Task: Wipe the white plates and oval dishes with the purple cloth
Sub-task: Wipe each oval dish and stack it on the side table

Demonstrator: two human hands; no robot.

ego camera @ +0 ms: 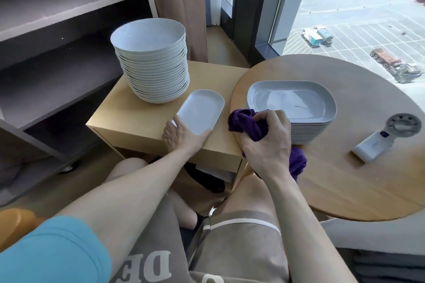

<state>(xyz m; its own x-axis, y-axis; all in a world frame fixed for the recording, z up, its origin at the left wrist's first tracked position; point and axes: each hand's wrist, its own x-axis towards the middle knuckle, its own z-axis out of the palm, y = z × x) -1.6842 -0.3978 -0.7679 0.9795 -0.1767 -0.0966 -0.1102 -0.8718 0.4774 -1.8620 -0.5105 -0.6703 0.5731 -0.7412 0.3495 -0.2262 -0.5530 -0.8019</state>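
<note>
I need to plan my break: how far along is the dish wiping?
Done: nothing shows clearly as wiped. In hand: the left hand holds a single oval dish; the right hand grips the purple cloth beside it. Left, seemingly: the oval dish stack and round plate stack.

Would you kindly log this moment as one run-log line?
left hand: holds small oval dish on wooden cabinet | right hand: grips purple cloth | cloth apart from small oval dish

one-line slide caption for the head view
Left hand holds a small oval dish; right hand grips the purple cloth.
</note>
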